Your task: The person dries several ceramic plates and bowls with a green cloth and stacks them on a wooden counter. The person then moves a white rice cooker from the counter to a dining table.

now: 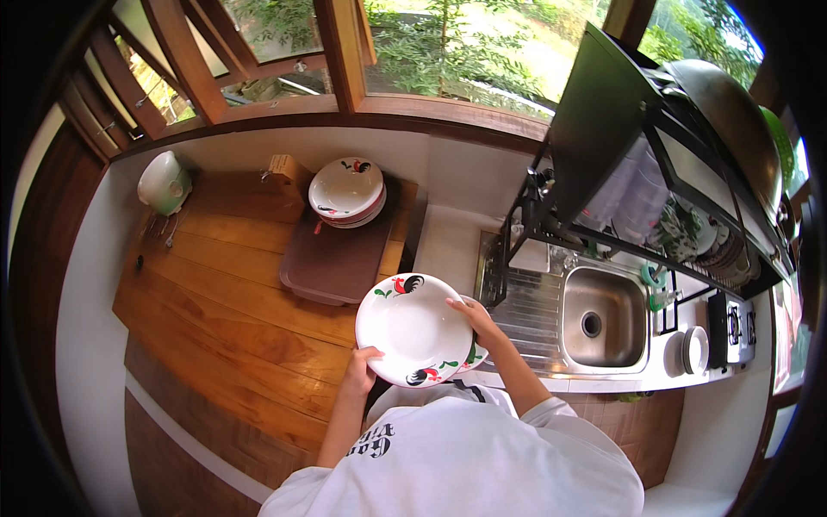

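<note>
Close in front of my body I hold a white plate with rooster designs (415, 329), its rim tilted and its inner face up. My left hand (363, 368) grips the lower left rim, thumb on top. The right rim is in my right hand (478, 321), with the thumb over the edge and the fingers hidden beneath. Under the plate's right side shows part of another patterned dish (477, 359). Further back, a stack of rooster-patterned bowls or plates (347, 191) stands at the far end of a brown plastic tray or lid (336, 258) on the wooden counter.
A steel sink (606, 318) with a ribbed drainboard (526, 310) lies right, under a black dish rack (601, 129). Small white plates (696, 349) stand by a gas stove (733, 326). On the wooden counter (219, 297) are a light green rice cooker (165, 183) and a wooden box (289, 173).
</note>
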Demonstrator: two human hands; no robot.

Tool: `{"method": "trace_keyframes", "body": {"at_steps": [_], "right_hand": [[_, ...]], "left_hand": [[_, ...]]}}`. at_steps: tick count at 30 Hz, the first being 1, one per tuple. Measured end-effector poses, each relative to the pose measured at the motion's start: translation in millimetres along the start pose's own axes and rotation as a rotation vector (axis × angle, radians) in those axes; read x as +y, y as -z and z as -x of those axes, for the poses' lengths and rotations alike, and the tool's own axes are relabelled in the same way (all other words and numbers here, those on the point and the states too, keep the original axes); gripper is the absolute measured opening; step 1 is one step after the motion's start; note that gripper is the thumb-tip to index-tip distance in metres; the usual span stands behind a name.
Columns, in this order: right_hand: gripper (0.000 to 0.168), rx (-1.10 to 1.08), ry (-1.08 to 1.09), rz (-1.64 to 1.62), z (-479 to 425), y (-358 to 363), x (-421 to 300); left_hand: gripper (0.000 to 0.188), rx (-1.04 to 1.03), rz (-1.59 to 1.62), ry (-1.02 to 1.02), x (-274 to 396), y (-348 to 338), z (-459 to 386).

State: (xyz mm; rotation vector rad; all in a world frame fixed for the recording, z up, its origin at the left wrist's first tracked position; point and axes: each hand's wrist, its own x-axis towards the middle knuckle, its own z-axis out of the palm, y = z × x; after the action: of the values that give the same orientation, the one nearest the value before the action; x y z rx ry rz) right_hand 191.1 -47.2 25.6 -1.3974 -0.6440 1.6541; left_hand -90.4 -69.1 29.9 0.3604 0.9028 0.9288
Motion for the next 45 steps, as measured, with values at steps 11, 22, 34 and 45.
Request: {"method": "trace_keyframes", "body": {"at_steps": [11, 22, 34, 45], "right_hand": [[0.033, 0.422, 0.432, -0.134, -113, -84, -77], [0.039, 0.396, 0.632, -0.237, -302, -151, -144], [0.061, 0.869, 0.418, 0.455, -352, -177, -150], [0.062, 0.996, 0.377, 0.728, -357, -190, -156]], "left_hand": [[0.040, 0.227, -0.319, -0.557, 119, -32, -115], [0.052, 0.068, -0.394, -0.677, 246, 26, -319], [0.057, 0.087, -0.508, -0.574, 265, 60, -397], [0.060, 0.122, -0.690, -0.690, 271, 65, -411]]}}
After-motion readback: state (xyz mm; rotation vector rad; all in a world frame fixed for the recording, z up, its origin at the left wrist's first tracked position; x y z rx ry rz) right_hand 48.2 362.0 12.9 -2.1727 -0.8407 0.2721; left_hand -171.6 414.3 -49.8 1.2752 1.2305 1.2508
